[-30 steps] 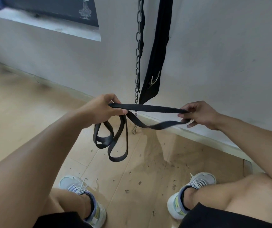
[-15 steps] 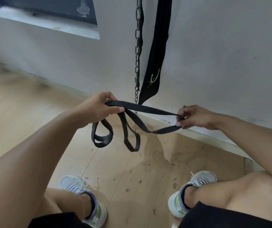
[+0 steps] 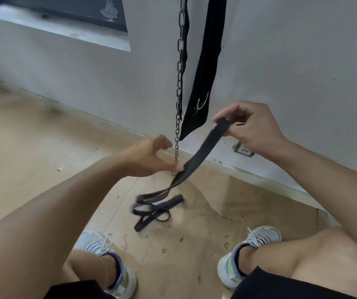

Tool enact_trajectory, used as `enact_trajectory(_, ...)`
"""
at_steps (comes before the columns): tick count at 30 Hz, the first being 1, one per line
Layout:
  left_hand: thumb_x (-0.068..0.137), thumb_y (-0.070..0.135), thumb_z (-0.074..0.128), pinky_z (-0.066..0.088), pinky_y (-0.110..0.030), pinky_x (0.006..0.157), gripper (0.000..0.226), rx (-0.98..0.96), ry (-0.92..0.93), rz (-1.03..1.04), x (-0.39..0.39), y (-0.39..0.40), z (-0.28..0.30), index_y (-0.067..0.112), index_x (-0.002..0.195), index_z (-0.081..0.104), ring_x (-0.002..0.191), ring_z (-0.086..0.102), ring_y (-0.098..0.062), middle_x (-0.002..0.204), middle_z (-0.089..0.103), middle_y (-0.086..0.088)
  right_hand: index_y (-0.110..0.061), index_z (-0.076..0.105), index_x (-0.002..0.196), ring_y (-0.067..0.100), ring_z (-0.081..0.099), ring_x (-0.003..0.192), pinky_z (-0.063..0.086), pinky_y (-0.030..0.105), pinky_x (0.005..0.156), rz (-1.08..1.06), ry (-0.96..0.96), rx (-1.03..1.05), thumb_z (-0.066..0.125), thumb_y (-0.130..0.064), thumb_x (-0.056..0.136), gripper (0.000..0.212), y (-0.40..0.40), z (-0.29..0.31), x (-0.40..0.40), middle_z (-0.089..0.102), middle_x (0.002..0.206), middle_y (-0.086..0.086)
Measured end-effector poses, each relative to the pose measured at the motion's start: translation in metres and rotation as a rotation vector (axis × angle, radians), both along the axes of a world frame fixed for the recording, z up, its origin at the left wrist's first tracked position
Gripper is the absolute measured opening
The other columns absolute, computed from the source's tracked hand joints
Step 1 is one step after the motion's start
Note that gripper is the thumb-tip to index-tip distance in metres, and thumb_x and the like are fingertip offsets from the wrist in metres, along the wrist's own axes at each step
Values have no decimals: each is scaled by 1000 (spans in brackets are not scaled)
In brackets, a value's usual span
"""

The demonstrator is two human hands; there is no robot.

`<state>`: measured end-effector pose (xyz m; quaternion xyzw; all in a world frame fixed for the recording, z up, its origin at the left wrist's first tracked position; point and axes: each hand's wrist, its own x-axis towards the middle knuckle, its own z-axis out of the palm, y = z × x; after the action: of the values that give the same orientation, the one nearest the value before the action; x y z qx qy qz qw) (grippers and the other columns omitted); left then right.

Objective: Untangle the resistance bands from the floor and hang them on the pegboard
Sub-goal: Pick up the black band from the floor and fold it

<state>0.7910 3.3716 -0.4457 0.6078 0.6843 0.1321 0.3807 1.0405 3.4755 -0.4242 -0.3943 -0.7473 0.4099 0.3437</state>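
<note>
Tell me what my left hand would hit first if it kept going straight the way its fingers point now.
Probably the black band: the left hand points right, its fingertips already beside the taut stretch that the right hand pinches higher up. The hanging chain looks farther back, though depth is unclear.

Your right hand (image 3: 253,126) pinched the top end of a black resistance band (image 3: 203,152); below it, your left hand (image 3: 149,158) touched the band's middle, loops dangling underneath.
</note>
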Motion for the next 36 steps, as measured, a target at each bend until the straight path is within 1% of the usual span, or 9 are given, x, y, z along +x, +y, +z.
enact_trajectory(2, 57, 75, 80, 39, -39, 117, 101, 65, -170, 2, 14, 0, 5, 29, 142, 50, 136, 47, -7, 144, 54, 11, -16, 80, 91, 23, 76, 79, 60, 23, 67, 94, -20, 29, 84, 0, 83, 18, -14, 7, -12, 80, 86, 3)
enact_trajectory(4, 61, 74, 78, 40, -40, 117, 98, 127, -236, -31, 27, -2, 6, 32, 144, 49, 136, 48, -4, 145, 55, 13, -16, 81, 93, 21, 76, 82, 61, 27, 74, 142, -21, 38, 81, 1, 85, 18, -21, 11, -19, 80, 87, -1)
enact_trajectory(9, 89, 38, 75, 54, -40, 102, 36, 264, -306, 24, 45, -3, 3, 24, 122, 68, 108, 68, -2, 113, 75, 12, -1, 78, 93, 20, 76, 82, 62, 25, 76, 140, 32, 39, 76, 11, 85, 14, -30, 16, -26, 79, 86, 6)
enact_trajectory(16, 81, 18, 71, 53, -47, 103, 41, 196, -417, -17, 43, -5, 7, 23, 122, 66, 117, 66, -14, 117, 74, 5, -19, 75, 80, 36, 76, 81, 63, 56, 75, 153, 149, -20, 80, 6, 84, 26, -42, 18, -32, 78, 87, 18)
enact_trajectory(19, 73, 6, 57, 50, -49, 106, 62, 47, -570, -52, 38, -7, 15, 19, 134, 57, 124, 63, -18, 125, 71, 4, -18, 73, 81, 36, 76, 85, 64, 53, 78, 119, 179, -13, 78, 8, 85, 26, -40, 18, -31, 77, 90, 22)
enact_trajectory(22, 89, 11, 69, 50, -43, 106, 53, -35, -674, -119, 40, -10, 20, 15, 140, 52, 123, 65, -18, 130, 69, -3, -14, 72, 84, 37, 75, 87, 64, 51, 79, 118, 188, -18, 75, 10, 87, 24, -37, 16, -29, 77, 93, 22)
enact_trajectory(27, 102, 20, 57, 57, -47, 99, 21, 74, -635, 114, 48, -8, 14, 8, 118, 65, 101, 75, -15, 104, 79, -3, -7, 71, 110, 12, 75, 101, 61, 29, 92, 185, 134, -87, 65, 15, 92, 29, -37, 14, -32, 77, 107, 5)
enact_trajectory(32, 106, 21, 51, 59, -49, 90, 21, 171, -770, 316, 43, -5, 21, 10, 119, 63, 98, 76, -26, 101, 79, -9, -26, 55, 141, 12, 63, 128, 44, 42, 114, 283, 12, -474, 55, -13, 89, 53, -29, -3, -29, 71, 131, -3)
enact_trajectory(36, 106, 19, 51, 63, -45, 83, 17, 300, -856, 477, 40, -4, 28, 7, 106, 63, 93, 77, -28, 93, 79, -11, -27, 62, 133, 12, 67, 122, 41, 41, 117, 420, -247, -484, 72, -27, 97, 37, -36, -25, -30, 74, 127, -1)
